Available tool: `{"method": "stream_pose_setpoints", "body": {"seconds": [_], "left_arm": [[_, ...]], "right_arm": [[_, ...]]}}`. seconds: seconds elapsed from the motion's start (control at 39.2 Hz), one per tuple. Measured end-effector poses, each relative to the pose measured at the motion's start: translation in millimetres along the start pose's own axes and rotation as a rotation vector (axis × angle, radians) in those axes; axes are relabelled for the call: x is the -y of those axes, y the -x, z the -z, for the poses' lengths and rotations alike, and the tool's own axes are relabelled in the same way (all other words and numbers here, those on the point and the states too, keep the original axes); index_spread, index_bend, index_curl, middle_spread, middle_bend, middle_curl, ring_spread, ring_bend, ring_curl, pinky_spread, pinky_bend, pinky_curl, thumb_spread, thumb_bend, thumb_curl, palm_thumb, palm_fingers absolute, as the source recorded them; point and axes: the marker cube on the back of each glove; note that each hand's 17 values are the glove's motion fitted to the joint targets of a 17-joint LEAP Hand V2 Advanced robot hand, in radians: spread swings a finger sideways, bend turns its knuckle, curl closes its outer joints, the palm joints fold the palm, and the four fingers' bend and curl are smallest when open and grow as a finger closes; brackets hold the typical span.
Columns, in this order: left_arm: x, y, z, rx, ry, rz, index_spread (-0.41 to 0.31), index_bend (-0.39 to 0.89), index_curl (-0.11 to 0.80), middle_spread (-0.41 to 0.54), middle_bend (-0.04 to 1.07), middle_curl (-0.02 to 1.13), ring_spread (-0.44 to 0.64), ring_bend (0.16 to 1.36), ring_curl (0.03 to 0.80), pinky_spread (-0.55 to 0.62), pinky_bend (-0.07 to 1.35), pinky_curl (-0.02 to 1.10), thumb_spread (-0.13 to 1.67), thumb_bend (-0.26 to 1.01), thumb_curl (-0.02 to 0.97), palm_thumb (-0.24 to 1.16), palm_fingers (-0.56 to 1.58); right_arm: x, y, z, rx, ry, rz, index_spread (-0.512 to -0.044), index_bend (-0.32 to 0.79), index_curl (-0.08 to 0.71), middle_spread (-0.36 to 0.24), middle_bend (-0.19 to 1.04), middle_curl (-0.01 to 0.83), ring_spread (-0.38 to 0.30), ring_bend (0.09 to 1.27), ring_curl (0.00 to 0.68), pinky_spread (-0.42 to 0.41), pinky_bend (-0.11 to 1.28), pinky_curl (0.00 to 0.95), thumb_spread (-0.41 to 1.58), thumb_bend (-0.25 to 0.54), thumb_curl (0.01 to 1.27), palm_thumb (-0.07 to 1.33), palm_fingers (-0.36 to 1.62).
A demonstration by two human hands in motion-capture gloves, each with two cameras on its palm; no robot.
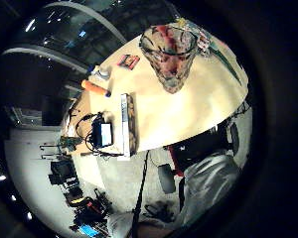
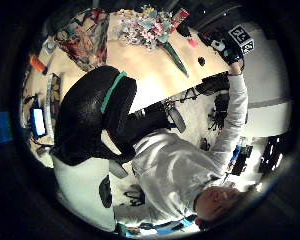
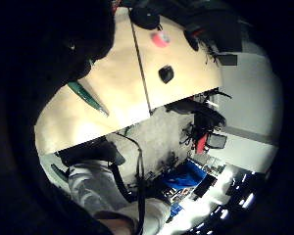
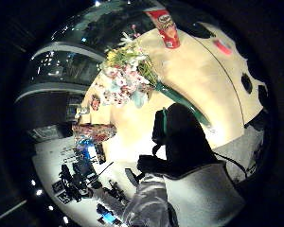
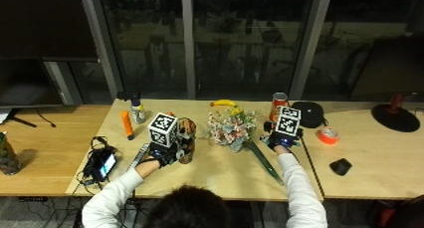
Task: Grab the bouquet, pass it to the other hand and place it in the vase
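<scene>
So far nothing of the task looks done. The bouquet (image 5: 232,131) lies flat on the table (image 5: 212,178), its blossoms toward the far side and its green wrapped stem (image 5: 264,162) running toward the near right. The vase (image 5: 186,141), a patterned one with nothing in it as far as the left little finger side palm view shows, stands just left of the flowers.

The right hand (image 5: 280,140) hovers above the table just right of the bouquet, near the upper stem; no fingers are curled round the stem in any view, and whether they are straight or bent I cannot tell, since its own palm views show mostly table and a dark shape close by. The left hand (image 5: 161,155) sits near the vase on its left side; its thumb-side view shows gloved fingers (image 2: 97,107) bent loosely with nothing between them, so it appears unoccupied.

All three steps remain, by my reading: lifting the bouquet, handing it across, and setting the stem down into the vase's mouth.
</scene>
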Motion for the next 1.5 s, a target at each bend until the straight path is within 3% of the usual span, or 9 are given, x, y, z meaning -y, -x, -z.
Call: {"method": "stream_pose_setpoints", "body": {"seconds": [0.48, 0.76, 0.94, 0.97, 1.12, 1.15, 1.2, 1.33, 1.5], "left_arm": [[7.5, 1.1, -24.6, -0.008, 0.040, -0.011, 0.097, 0.15, 0.269, 0.296, 0.21, 0.35, 0.41, 0.54, 0.247, 0.41, 0.29, 0.32, 1.21, -0.01, 0.257, 0.27, 0.18], [4.9, 2.8, -25.7, -0.001, 0.051, -0.003, 0.093, 0.15, 0.278, 0.295, 0.20, 0.35, 0.42, 0.52, 0.246, 0.41, 0.28, 0.32, 1.21, -0.01, 0.262, 0.28, 0.18], [2.0, 3.3, -27.9, -0.004, 0.047, -0.005, 0.092, 0.15, 0.281, 0.295, 0.20, 0.35, 0.42, 0.52, 0.246, 0.41, 0.28, 0.33, 1.21, -0.02, 0.263, 0.28, 0.18], [1.7, 3.8, -28.7, -0.005, 0.051, -0.003, 0.086, 0.15, 0.282, 0.296, 0.20, 0.35, 0.42, 0.52, 0.246, 0.41, 0.28, 0.33, 1.21, -0.02, 0.264, 0.28, 0.18], [2.4, 7.7, -29.3, -0.016, 0.056, 0.006, 0.082, 0.15, 0.285, 0.296, 0.20, 0.36, 0.42, 0.51, 0.246, 0.41, 0.27, 0.33, 1.21, -0.02, 0.264, 0.28, 0.19], [2.6, 7.9, -29.1, -0.023, 0.052, 0.005, 0.082, 0.15, 0.285, 0.296, 0.20, 0.36, 0.42, 0.51, 0.246, 0.41, 0.27, 0.33, 1.21, -0.02, 0.264, 0.28, 0.19], [2.7, 7.4, -28.7, -0.046, 0.040, 0.000, 0.081, 0.15, 0.286, 0.296, 0.20, 0.36, 0.42, 0.51, 0.246, 0.41, 0.27, 0.33, 1.21, -0.02, 0.264, 0.28, 0.19], [4.6, 0.9, -29.4, -0.109, 0.027, -0.018, 0.067, 0.16, 0.293, 0.296, 0.19, 0.36, 0.42, 0.51, 0.245, 0.41, 0.26, 0.33, 1.22, -0.01, 0.267, 0.29, 0.19], [21.8, -14.5, -27.9, -0.200, 0.015, -0.058, 0.059, 0.16, 0.303, 0.289, 0.19, 0.35, 0.42, 0.49, 0.245, 0.42, 0.26, 0.33, 1.22, -0.01, 0.268, 0.30, 0.21]], "right_arm": [[24.6, -12.9, -144.1, 0.034, 0.323, -0.105, -0.096, -0.02, 0.016, 0.083, 0.29, 0.386, -0.027, 0.82, 0.396, 0.081, 0.86, 0.398, 1.14, -0.020, 0.39, 0.59, 0.48], [4.8, 4.5, -162.2, -0.081, 0.305, -0.095, -0.114, -0.01, -0.003, 0.019, 0.37, 0.420, -0.046, 0.81, 0.394, 0.049, 0.88, 0.392, 1.16, 0.009, 0.42, 0.67, 0.49], [8.5, 7.6, -164.1, -0.088, 0.297, -0.110, -0.195, 0.08, 0.042, -0.062, 0.45, 0.446, -0.152, 0.79, 0.372, -0.131, 0.83, 0.353, 1.19, 0.059, 0.43, 0.82, 0.84], [9.7, 7.1, -163.5, -0.082, 0.293, -0.118, -0.194, 0.25, 0.102, -0.078, 0.46, 0.464, -0.160, 0.77, 0.381, -0.163, 0.76, 0.342, 1.21, 0.089, 0.44, 0.87, 0.97], [15.6, 5.0, -159.1, -0.001, 0.221, -0.095, -0.224, 0.22, 0.163, -0.138, 0.48, 0.489, -0.207, 0.76, 0.410, -0.267, 0.68, 0.342, 1.22, 0.126, 0.46, 0.97, 1.25], [17.8, 4.5, -158.5, 0.013, 0.171, -0.098, -0.225, 0.27, 0.195, -0.128, 0.44, 0.483, -0.200, 0.67, 0.387, -0.254, 0.65, 0.335, 1.22, 0.127, 0.46, 0.98, 1.08], [22.3, 2.3, -156.6, 0.039, 0.032, -0.118, -0.233, 0.21, 0.198, -0.157, 0.51, 0.510, -0.211, 0.80, 0.436, -0.280, 0.67, 0.354, 1.24, 0.121, 0.45, 0.98, 1.37], [29.1, 3.4, -141.7, 0.284, -0.234, -0.105, -0.233, 0.37, 0.283, -0.167, 0.65, 0.567, -0.207, 0.87, 0.468, -0.266, 0.66, 0.381, 1.16, 0.031, 0.41, 0.90, 1.54], [22.0, 28.9, -101.9, 0.705, -0.314, -0.037, -0.225, 0.51, 0.377, -0.165, 0.74, 0.605, -0.201, 0.92, 0.504, -0.252, 0.70, 0.420, 1.12, -0.010, 0.40, 0.90, 1.50]]}}
